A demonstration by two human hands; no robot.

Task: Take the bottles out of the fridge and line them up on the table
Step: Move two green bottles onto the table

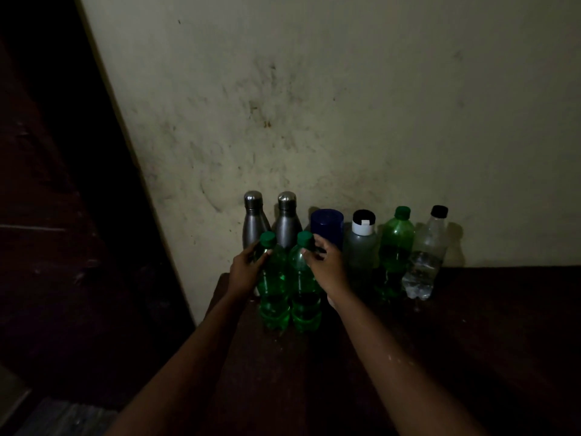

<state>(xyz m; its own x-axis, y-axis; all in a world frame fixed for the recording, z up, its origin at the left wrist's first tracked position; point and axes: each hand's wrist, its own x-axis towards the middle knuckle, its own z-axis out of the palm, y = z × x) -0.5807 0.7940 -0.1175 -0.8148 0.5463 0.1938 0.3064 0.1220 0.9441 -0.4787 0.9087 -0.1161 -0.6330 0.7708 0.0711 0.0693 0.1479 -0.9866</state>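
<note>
Far left was dark, maybe a door [63, 184]; too dim to tell. No fridge in view.

Progress: eight bottles were on the table [471, 325], so the job looked mostly done. Six stood upright in a row against the wall [314, 105]. Two more stood in front of that row, not lined up with it. Whether any bottles were left in the fridge, cannot tell.

Left hand [245, 269]: fingers curled round the shoulder of the left front green bottle [273, 287], just under its green cap, thumb side toward the camera. The bottle was upright and its base looked to be on the table, near the left edge.

Back row behind it: left steel bottle [253, 221], then right steel bottle [286, 220], close together.

Right front green bottle [305, 291] stood upright, just beside the first green one, nearly touching.

Right hand [327, 265]: fingers wrapped round that bottle's neck and shoulder from the right, gripping it.

Rest of the back row: blue-capped bottle [327, 225], partly hidden by the right hand; grey bottle [361, 247] with a white and black cap; back green bottle [396, 247]; clear bottle [427, 256] with a black cap, partly filled.

Left to do, as judged: move the front pair into the line.
</note>
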